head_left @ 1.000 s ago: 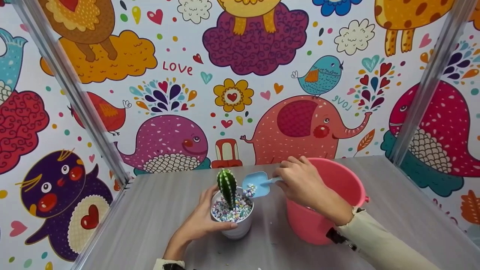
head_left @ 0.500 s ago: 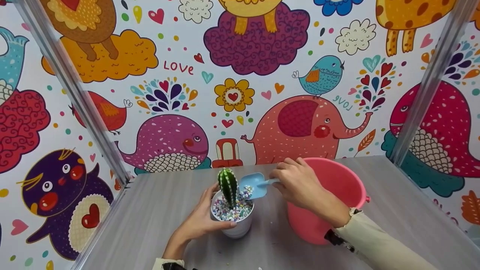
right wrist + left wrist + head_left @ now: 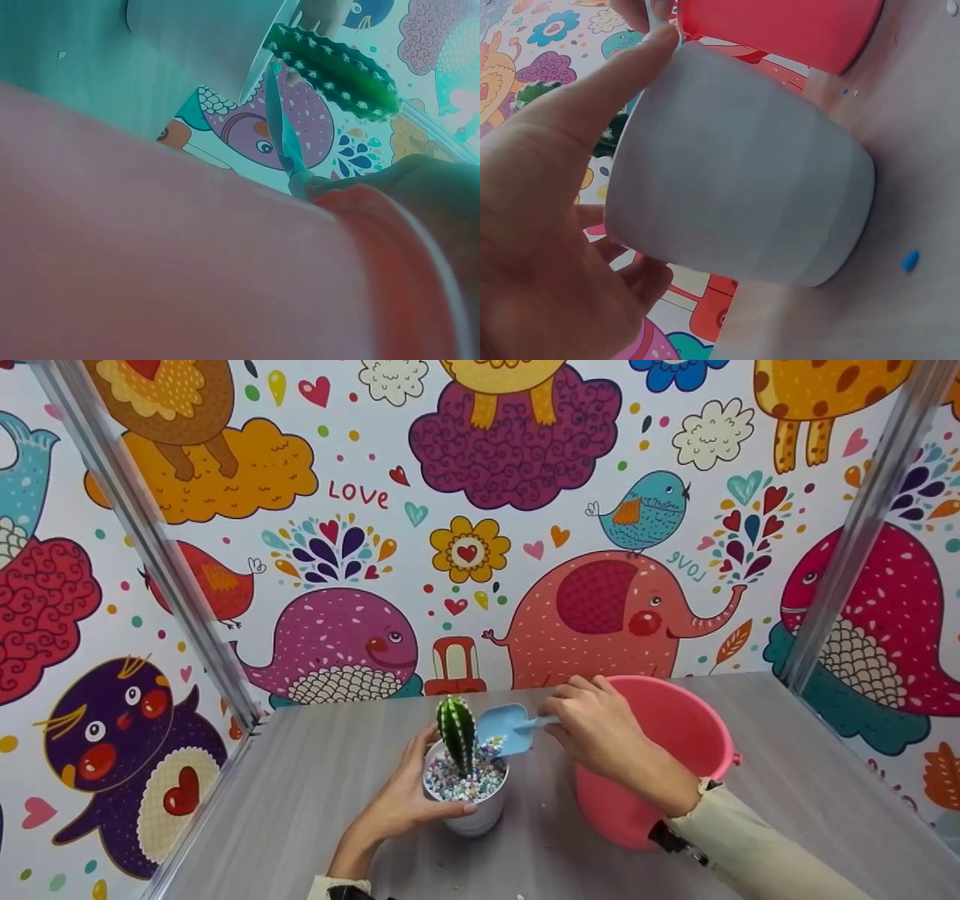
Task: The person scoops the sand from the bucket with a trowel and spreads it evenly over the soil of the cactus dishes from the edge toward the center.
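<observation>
A green cactus (image 3: 457,735) stands in a white flowerpot (image 3: 478,819) filled with small multicoloured pebbles (image 3: 457,787). My left hand (image 3: 409,791) grips the pot near its rim, thumb on the near side and fingers round the left and far sides. In the left wrist view the pot wall (image 3: 742,165) fills the middle. By its handle my right hand (image 3: 592,727) holds a light blue toy shovel (image 3: 510,727). Its blade tilts over the pot's right rim, close to the cactus, with some pebbles at its lower edge. Most of the shovel handle is hidden by my fingers.
A pink-red bucket (image 3: 645,817) stands to the right of the pot, under my right forearm. Its inside is partly hidden. A blue pebble (image 3: 910,261) lies on the grey table (image 3: 300,780). Cartoon-printed walls with metal posts (image 3: 847,525) enclose the table.
The shovel has shifted slightly left to the pot's rim and cactus, and its load of pebbles looks smaller. My left hand and the pot have hardly moved.
</observation>
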`<state>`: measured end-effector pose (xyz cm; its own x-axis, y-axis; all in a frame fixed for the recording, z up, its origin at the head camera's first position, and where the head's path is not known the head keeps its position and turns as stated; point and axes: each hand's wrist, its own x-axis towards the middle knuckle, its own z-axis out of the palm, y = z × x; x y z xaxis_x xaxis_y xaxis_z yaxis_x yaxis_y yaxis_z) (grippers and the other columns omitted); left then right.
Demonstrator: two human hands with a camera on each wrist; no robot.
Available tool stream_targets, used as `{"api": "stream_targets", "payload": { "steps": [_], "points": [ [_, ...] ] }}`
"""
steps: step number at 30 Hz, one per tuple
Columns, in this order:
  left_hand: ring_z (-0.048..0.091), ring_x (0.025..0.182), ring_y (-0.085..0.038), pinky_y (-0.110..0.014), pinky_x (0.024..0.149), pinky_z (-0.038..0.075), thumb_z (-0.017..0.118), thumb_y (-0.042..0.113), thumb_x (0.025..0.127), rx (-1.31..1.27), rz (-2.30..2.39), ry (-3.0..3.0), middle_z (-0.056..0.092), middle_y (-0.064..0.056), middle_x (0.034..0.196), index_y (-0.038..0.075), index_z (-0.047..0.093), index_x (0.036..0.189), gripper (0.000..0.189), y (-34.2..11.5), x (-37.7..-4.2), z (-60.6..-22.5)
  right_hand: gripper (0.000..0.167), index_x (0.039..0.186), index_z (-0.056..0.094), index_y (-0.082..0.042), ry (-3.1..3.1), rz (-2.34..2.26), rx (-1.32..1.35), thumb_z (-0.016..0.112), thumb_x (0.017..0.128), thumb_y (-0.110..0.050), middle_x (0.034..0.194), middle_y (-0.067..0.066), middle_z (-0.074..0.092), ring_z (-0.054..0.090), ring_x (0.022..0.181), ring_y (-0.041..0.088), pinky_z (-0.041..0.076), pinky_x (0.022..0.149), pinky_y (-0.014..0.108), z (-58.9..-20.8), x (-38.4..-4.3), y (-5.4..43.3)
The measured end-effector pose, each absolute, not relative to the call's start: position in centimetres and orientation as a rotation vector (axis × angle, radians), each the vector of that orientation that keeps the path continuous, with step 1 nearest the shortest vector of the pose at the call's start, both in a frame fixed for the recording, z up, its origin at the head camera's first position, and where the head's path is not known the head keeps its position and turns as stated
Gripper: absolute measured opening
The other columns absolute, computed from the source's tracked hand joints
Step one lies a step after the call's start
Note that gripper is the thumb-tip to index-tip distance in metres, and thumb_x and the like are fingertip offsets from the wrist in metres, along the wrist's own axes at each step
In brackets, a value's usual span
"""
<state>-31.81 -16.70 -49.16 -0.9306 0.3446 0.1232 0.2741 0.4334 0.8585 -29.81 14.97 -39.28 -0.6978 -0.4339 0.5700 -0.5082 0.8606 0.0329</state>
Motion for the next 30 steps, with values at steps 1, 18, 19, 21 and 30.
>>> {"api": "stream_targets", "payload": {
  "steps": [1,18,19,21,30],
  "points": [
    [0.04,0.155,-0.04,-0.073,0.126,0.032,0.1,0.051,0.07,0.567,1.536,2.605,0.035,-0.013,0.17,0.031,0.024,0.17,0.127,-16.66,-31.8,-49.15,0.028,0.106,0.086,-0.019,-2.443,0.167,0.681,0.098,0.081,-0.025,0.106,0.0,0.082,0.065,0.096,0.02,0.045,0.078,0.034,-39.25,-29.81,15.01],
    [0.044,0.152,-0.039,-0.071,0.125,0.034,0.101,0.05,0.069,0.578,1.546,2.64,0.039,-0.013,0.167,0.029,0.027,0.169,0.126,-16.42,-31.79,-49.06,0.028,0.104,0.085,-0.02,-2.389,0.097,0.666,0.098,0.079,-0.023,0.103,-0.001,0.082,0.063,0.094,0.02,0.045,0.078,0.036,-39.19,-29.76,15.07],
    [0.044,0.152,-0.039,-0.071,0.125,0.034,0.101,0.05,0.069,0.579,1.548,2.638,0.039,-0.013,0.167,0.029,0.027,0.169,0.126,-16.41,-31.78,-49.07,0.028,0.104,0.085,-0.02,-2.385,0.099,0.664,0.098,0.079,-0.023,0.103,-0.002,0.082,0.063,0.094,0.02,0.045,0.078,0.036,-39.2,-29.76,15.1],
    [0.044,0.152,-0.039,-0.072,0.125,0.034,0.101,0.049,0.069,0.581,1.554,2.634,0.038,-0.013,0.167,0.03,0.027,0.169,0.126,-16.42,-31.79,-49.12,0.028,0.104,0.085,-0.02,-2.376,0.103,0.662,0.098,0.079,-0.022,0.103,-0.002,0.082,0.064,0.095,0.019,0.045,0.078,0.035,-39.24,-29.78,15.13],
    [0.042,0.153,-0.04,-0.073,0.125,0.033,0.101,0.048,0.07,0.576,1.554,2.625,0.036,-0.013,0.168,0.031,0.026,0.17,0.125,-16.47,-31.69,-49.17,0.026,0.104,0.085,-0.019,-2.311,0.149,0.678,0.098,0.08,-0.019,0.099,-0.002,0.081,0.065,0.092,0.018,0.046,0.074,0.033,-39.85,-29.95,14.99]
  ]
}}
